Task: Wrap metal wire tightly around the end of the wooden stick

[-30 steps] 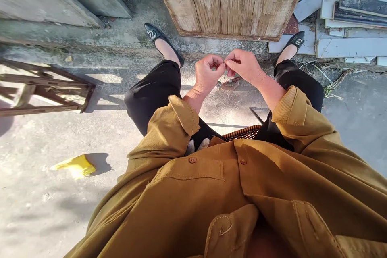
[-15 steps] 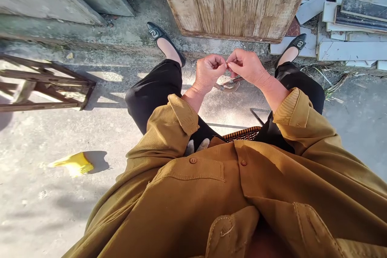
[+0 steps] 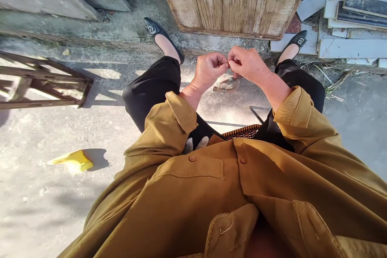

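Observation:
My left hand [image 3: 210,68] and my right hand [image 3: 249,63] meet over the ground between my knees. Each is closed, thumb pinched against the fingers, with the fingertips touching or almost touching. Whatever lies in the pinch is too small to make out. Just below the hands is a curved, handle-like brown object [image 3: 227,85] with something thin wound about it; part of it is hidden behind the fingers. A whitish glove [image 3: 202,142] rests at my lap, mostly covered by the shirt.
Ahead of me stands a worn wooden board [image 3: 228,2]. Stacked tile pieces [image 3: 352,48] lie at the right, and a wooden frame like a stool or ladder [image 3: 45,84] at the left. Something yellow [image 3: 75,160] lies on the concrete. A woven seat edge [image 3: 242,132] shows under me.
The view has shifted slightly. Both hands keep their pinch, and a little more of the curved brown object shows below them.

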Demonstrator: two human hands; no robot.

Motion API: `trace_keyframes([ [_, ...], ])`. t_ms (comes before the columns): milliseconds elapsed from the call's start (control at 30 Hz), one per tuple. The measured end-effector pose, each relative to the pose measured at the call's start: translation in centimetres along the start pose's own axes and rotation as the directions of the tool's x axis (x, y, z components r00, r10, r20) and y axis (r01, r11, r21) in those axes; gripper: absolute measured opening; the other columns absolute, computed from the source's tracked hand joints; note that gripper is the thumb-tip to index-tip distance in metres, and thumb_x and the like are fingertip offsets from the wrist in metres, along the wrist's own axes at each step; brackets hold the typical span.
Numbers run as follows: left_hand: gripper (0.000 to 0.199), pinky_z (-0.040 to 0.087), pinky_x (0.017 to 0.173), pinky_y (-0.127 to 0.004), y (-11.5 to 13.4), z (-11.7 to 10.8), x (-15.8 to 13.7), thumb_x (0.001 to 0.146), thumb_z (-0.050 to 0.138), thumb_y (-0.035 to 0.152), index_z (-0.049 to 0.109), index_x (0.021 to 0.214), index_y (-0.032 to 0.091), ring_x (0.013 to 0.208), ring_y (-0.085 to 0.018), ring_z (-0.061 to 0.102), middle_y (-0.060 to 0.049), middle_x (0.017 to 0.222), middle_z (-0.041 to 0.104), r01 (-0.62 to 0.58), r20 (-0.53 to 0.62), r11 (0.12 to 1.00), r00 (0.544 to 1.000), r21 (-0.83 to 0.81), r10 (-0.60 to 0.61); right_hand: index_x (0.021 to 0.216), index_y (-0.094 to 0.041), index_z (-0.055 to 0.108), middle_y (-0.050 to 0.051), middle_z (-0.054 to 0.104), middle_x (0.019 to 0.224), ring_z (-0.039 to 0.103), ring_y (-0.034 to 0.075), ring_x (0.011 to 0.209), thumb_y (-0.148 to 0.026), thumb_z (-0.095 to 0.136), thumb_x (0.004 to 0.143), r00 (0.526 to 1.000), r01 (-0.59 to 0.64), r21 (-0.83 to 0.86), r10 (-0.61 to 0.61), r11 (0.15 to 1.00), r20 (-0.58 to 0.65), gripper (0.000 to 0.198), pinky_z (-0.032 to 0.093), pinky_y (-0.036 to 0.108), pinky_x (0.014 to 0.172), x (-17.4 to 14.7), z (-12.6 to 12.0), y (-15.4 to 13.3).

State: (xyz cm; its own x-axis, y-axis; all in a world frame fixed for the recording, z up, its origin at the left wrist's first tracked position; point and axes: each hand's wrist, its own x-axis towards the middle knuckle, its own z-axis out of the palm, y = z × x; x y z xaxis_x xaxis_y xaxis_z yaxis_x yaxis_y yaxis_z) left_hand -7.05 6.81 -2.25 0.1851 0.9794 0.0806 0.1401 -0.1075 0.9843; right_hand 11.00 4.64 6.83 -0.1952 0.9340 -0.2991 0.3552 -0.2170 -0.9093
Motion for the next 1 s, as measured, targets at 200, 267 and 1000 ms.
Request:
trace_keyframes([
  [200, 0.030, 0.053, 0.062, -0.030, -0.6, 0.5, -0.3, 0.085, 0.089, 0.021, 0.061, 0.074, 0.023, 0.065, -0.013, 0.061, 0.002, 0.069, 0.067, -0.047, -0.068, 0.994, 0.996, 0.099, 0.053, 0.091, -0.023, 0.060, -0.005, 0.061, 0.068, 0.067, 0.011, 0.060, -0.014, 0.076, 0.098, 0.996, -0.076, 0.085, 0.080, 0.993, -0.042, 0.019, 0.050, 0.019, 0.057, -0.3, 1.3, 0.4],
  [267, 0.033, 0.056, 0.066, -0.034, -0.8, 0.6, -0.4, 0.091, 0.088, 0.028, 0.060, 0.075, 0.025, 0.068, -0.015, 0.063, 0.001, 0.070, 0.067, -0.090, -0.069, 0.985, 0.992, 0.150, 0.102, 0.093, -0.024, 0.059, -0.006, 0.061, 0.066, 0.064, 0.011, 0.055, -0.016, 0.076, 0.099, 0.988, -0.141, 0.167, 0.150, 0.976, -0.043, 0.020, 0.049, 0.018, 0.053, -0.1, 1.7, 0.3],
  [1000, 0.041, 0.061, 0.094, -0.056, -1.4, -1.1, 0.7, 0.107, 0.067, 0.073, 0.074, 0.093, 0.034, 0.099, -0.027, 0.068, -0.005, 0.093, 0.079, -0.439, 0.181, 0.856, 0.897, 0.272, 0.403, 0.068, -0.020, 0.055, -0.004, 0.059, 0.059, 0.046, 0.005, 0.045, -0.001, 0.065, 0.097, 0.913, -0.399, 0.390, 0.398, 0.830, 0.087, 0.037, 0.041, 0.015, 0.042, 1.0, 0.6, -0.2],
])
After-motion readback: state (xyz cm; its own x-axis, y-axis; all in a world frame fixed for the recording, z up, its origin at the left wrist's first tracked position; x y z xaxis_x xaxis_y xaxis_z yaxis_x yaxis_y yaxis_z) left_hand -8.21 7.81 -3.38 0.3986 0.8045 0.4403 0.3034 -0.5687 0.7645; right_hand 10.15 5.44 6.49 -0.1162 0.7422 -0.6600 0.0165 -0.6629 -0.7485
